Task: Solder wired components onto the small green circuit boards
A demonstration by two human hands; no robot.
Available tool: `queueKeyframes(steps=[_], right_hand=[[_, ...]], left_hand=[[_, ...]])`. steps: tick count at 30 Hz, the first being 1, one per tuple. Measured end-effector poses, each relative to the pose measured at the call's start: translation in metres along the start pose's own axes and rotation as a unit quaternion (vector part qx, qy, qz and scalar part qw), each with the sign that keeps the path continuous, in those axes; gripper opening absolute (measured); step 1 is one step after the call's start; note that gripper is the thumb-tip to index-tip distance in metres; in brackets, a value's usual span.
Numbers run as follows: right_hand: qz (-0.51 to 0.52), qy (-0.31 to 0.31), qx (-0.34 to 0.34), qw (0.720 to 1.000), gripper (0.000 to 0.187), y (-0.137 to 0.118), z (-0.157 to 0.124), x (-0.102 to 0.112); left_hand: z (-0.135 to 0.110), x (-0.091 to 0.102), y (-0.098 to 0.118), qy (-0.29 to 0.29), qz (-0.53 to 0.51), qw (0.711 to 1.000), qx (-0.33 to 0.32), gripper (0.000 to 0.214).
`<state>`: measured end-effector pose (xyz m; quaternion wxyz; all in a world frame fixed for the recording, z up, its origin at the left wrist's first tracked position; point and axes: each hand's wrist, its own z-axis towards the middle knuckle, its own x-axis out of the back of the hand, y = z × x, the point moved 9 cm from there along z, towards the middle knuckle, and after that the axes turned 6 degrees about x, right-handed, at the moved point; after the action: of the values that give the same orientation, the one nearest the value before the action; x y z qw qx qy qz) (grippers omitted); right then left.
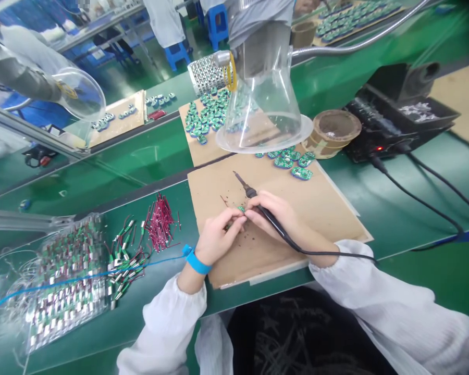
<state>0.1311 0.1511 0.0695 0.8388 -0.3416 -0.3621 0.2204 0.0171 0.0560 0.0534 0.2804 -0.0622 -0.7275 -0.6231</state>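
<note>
Fig.: we pinch small green PCB [240, 209] betw. fingertips of L hand [219, 237], above cardboard sheet [324, 224]; R hand [271, 213] fingers curled round soldering iron [275, 225], pen-style, tip apart from PCB, pointing fwd. Loose PCBs [291, 161] lie just beyond sheet.

Cardboard sheet [328, 224] on workbench [347, 203] | left of it: wired modules [66, 281] on plastic bag [19, 307] | behind it: circuit boards [289, 161], fume hood [261, 104] | behind right: soldering station [398, 125]
</note>
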Motion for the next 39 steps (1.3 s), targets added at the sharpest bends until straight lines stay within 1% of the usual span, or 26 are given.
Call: queueKeyframes(steps=[3, 8, 14, 18, 22, 25, 30, 35, 39], right_hand=[[-0.002, -0.002, -0.007, 1.000, 0.005, 0.001, 0.000, 0.000], [0.012, -0.012, -0.016, 1.000, 0.008, -0.001, -0.001, -0.001], [0.027, -0.022, -0.050, 0.998, 0.015, -0.001, 0.002, 0.000], [0.030, -0.031, -0.047, 0.998, 0.017, -0.001, 0.002, -0.002], [0.024, -0.023, -0.038, 0.999, 0.016, -0.001, 0.001, -0.002], [0.021, -0.022, -0.034, 0.999, 0.013, 0.000, 0.000, -0.002], [0.024, -0.030, -0.020, 0.999, 0.010, 0.000, -0.001, -0.004], [0.023, -0.026, -0.011, 0.999, 0.011, -0.002, -0.001, -0.003], [0.008, -0.012, -0.032, 0.999, 0.011, -0.003, 0.002, 0.002]], left_hand=[[0.000, -0.001, -0.001, -0.003, -0.008, 1.000, 0.008, 0.021], [-0.002, -0.002, -0.006, 0.003, -0.080, 0.995, 0.051, 0.023], [-0.005, -0.003, -0.003, -0.003, -0.151, 0.987, 0.054, 0.022], [-0.006, -0.008, -0.005, -0.013, -0.178, 0.982, 0.063, 0.023], [-0.005, -0.011, -0.010, -0.018, -0.210, 0.974, 0.083, 0.026], [-0.005, -0.009, -0.012, -0.014, -0.191, 0.978, 0.085, 0.026], [-0.005, -0.007, -0.007, -0.014, -0.147, 0.987, 0.058, 0.023], [-0.004, -0.005, -0.008, -0.004, -0.130, 0.990, 0.062, 0.023], [-0.002, 0.008, -0.014, 0.027, -0.095, 0.992, 0.075, 0.022]])
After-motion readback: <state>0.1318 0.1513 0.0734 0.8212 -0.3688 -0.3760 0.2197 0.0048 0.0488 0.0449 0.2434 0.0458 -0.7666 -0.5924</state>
